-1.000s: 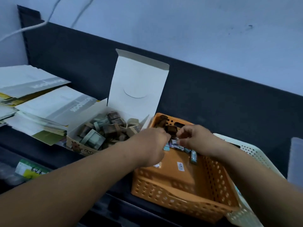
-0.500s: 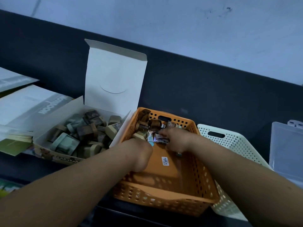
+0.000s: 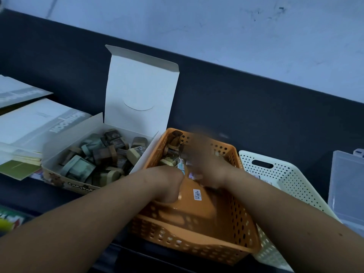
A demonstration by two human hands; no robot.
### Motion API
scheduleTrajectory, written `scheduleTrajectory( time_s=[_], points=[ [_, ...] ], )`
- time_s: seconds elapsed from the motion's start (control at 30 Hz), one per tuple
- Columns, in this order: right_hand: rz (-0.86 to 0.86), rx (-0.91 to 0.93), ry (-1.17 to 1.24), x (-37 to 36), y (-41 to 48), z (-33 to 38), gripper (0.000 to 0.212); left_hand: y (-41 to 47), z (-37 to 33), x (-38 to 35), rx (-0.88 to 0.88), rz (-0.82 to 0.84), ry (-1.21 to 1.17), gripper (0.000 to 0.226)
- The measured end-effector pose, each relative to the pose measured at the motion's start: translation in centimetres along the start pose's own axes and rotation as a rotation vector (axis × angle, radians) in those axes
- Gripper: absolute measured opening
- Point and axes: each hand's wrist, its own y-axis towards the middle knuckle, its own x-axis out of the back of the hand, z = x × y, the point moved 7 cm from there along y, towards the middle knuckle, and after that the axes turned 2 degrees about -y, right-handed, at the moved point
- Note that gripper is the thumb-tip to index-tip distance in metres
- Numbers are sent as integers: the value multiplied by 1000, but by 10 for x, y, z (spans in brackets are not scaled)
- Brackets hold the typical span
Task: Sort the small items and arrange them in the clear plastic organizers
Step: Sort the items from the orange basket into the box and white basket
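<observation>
An orange perforated basket [image 3: 197,247] stands in front of me with a few small wrapped items [image 3: 171,154] piled at its far left corner. My left hand [image 3: 167,182] rests inside it, fingers curled, touching a small blue-white packet [image 3: 181,167]. My right hand [image 3: 206,166] is blurred by motion over the basket's far end, and what it holds cannot be made out. To the left, an open white cardboard box [image 3: 137,91] holds several brown, green and cream small items [image 3: 102,160].
A cream perforated basket [image 3: 279,174] sits to the right of the orange one. A clear plastic organizer [image 3: 346,186] stands at the far right edge. White booklets [image 3: 35,123] are stacked on the left. A dark wall panel runs behind everything.
My right hand has moved toward the basket's far end and is now blurred. My left hand stays curled inside the basket by the blue-white packet. The view has barely shifted.
</observation>
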Motion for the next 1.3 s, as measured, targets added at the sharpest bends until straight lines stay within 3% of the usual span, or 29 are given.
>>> scheduleTrajectory(
  time_s=[0.1, 0.23, 0.33, 0.47, 0.57, 0.67, 0.8, 0.93, 1.1, 1.2, 1.3],
  points=[
    [38, 13, -33, -4, 0, 1, 36, 1, 2, -2, 21, -7, -38, 27],
    [35, 49, 6, 1, -4, 3, 6, 4, 6, 0, 41, -20, -132, 23],
    [30, 50, 149, 2, -8, -1, 16, 4, 9, 6, 44, -58, -199, 24],
    [-11, 43, 490, 14, -20, -13, 4, 3, 10, 15, 58, -82, -389, 21],
    [-64, 70, 599, 27, -34, -18, 12, 1, 4, 27, 69, -127, -504, 24],
    [-207, 66, 679, 49, -53, -34, 11, -2, -9, 46, 45, -206, -476, 26],
    [-292, -6, 811, 61, -85, -79, 7, -5, -43, 66, -29, -261, -613, 12],
    [-268, -129, 791, 46, -119, -127, 9, 7, -89, 71, -110, -308, -693, 1],
    [-210, -241, 598, 28, -150, -165, 12, 33, -144, 55, -184, -263, -672, 12],
    [-269, -288, 516, 32, -158, -175, 22, 36, -150, 53, -170, -281, -623, 23],
    [-328, -236, 539, 42, -155, -163, 19, 24, -126, 65, -126, -343, -555, 24]
  ],
)
